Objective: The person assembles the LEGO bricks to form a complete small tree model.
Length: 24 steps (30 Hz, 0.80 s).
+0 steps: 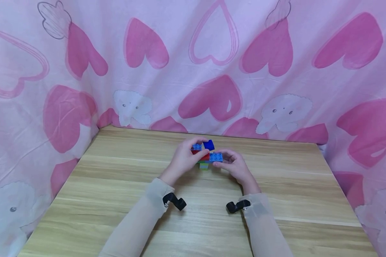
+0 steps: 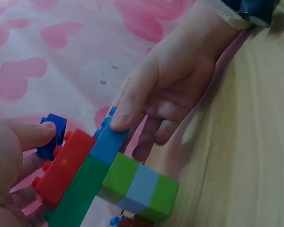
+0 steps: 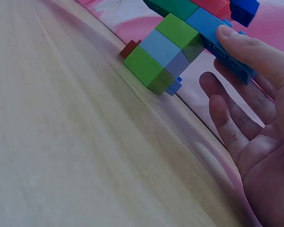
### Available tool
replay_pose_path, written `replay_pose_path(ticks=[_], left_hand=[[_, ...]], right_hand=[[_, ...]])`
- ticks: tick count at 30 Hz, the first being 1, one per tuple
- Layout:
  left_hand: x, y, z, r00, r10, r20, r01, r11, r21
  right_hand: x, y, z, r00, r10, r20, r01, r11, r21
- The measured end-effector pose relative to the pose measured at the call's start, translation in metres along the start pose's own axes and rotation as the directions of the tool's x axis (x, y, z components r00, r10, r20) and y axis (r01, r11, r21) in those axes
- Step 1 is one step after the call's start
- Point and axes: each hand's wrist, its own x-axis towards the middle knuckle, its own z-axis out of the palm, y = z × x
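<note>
A toy brick build stands near the far side of the table. Its column has a light blue brick (image 3: 163, 49) between two lime green bricks (image 3: 144, 68). Across the top lie a dark green brick (image 2: 80, 189) and a blue brick (image 1: 216, 157), with a red brick (image 2: 66, 165) over them. My left hand (image 1: 184, 155) pinches a dark blue brick (image 1: 209, 145) between thumb and fingers, just above the red one. With thumb and fingers, my right hand (image 1: 237, 166) holds the right end of the blue brick; its other fingers hang loosely curled below.
Behind the column, low down, show a brown brick (image 3: 130, 49) and a small blue brick (image 3: 174, 86). The wooden table (image 1: 115, 221) meets a pink heart-patterned curtain (image 1: 173, 92) at its back and sides. Each sleeve carries a black wrist mount (image 1: 174, 201).
</note>
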Motion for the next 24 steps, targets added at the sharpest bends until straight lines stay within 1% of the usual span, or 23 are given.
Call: replay_pose_path(ticks=[2, 5, 7, 11, 24], left_hand=[[0.000, 0.001, 0.003, 0.999, 0.044, 0.012, -0.045, 0.999, 0.015], [0.000, 0.000, 0.008, 0.993, 0.112, 0.029, -0.113, 0.992, 0.051], [0.000, 0.000, 0.011, 0.990, 0.135, 0.042, -0.138, 0.987, 0.081], [-0.001, 0.000, 0.014, 0.989, 0.136, 0.061, -0.142, 0.984, 0.106], [-0.003, -0.001, 0.016, 0.984, 0.125, 0.126, -0.144, 0.976, 0.162]], right_hand=[[0.000, 0.001, 0.000, 1.000, -0.008, 0.000, 0.008, 1.000, 0.005], [0.000, 0.001, 0.001, 1.000, -0.022, 0.003, 0.022, 1.000, 0.020], [0.000, 0.001, 0.001, 1.000, -0.028, 0.006, 0.028, 0.999, 0.035], [0.000, 0.002, 0.001, 0.999, -0.032, 0.007, 0.031, 0.998, 0.050], [0.001, 0.000, 0.001, 1.000, -0.024, -0.008, 0.024, 0.998, 0.062]])
